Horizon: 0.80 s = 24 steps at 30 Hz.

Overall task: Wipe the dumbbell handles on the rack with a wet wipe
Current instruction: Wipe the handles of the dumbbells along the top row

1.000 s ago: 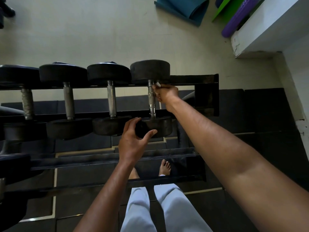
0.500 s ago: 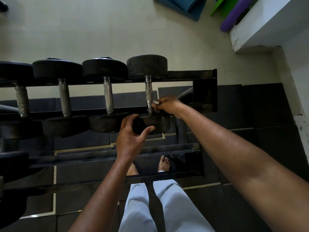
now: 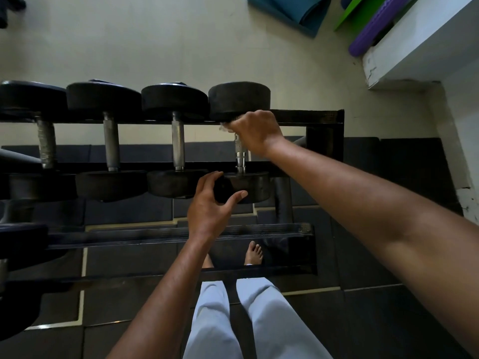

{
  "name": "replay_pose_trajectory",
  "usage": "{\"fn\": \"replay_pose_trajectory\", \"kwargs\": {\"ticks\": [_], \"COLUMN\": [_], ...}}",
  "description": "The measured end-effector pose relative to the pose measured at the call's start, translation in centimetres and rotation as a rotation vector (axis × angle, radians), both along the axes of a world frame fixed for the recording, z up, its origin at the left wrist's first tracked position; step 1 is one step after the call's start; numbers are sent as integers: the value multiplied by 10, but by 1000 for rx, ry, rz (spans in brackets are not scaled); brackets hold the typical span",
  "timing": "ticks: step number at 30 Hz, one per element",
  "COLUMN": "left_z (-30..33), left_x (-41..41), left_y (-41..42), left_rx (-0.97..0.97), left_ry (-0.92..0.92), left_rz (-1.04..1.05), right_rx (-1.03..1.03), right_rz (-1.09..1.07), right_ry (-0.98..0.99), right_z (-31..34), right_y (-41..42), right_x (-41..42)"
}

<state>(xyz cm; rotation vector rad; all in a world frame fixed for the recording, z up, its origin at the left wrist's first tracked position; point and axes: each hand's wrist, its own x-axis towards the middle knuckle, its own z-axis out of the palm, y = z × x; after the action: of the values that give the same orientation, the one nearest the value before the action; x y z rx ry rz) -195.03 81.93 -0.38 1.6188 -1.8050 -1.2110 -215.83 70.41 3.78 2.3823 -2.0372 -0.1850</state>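
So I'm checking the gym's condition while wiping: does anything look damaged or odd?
Yes. The white ledge at upper right has cracked, chipped paint at its corner, and the leftmost dumbbell handle looks patchy and worn, unlike the other handles. Nothing looks spilled.

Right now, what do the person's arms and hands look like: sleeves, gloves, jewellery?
Both arms are bare to the frame edge, no sleeves showing. The left hand and right hand have no gloves, rings, watch or wristbands. Light grey-blue trousers and a bare foot show below.
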Motion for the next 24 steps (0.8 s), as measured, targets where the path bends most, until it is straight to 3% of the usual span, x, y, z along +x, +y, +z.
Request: {"fn": "replay_pose_trajectory", "kwargs": {"ticks": [5,10,19,24], "left_z": [-1,0,2,1], "left_x": [0,1,2,2], "left_y": [2,2,3,2], "left_rx": [-17,-12,-14,-21], "left_ry": [7,-7,-19,-24], "left_rz": [14,0,-21,-31], "right_rx": [42,257,577,629], "right_rz": [52,-43,-3,6], "right_ry": [186,110,2,26], "right_z": [5,13,6,-8], "right_y": [-5,-17,-10,2], "right_x": [13,24,35,44]}}
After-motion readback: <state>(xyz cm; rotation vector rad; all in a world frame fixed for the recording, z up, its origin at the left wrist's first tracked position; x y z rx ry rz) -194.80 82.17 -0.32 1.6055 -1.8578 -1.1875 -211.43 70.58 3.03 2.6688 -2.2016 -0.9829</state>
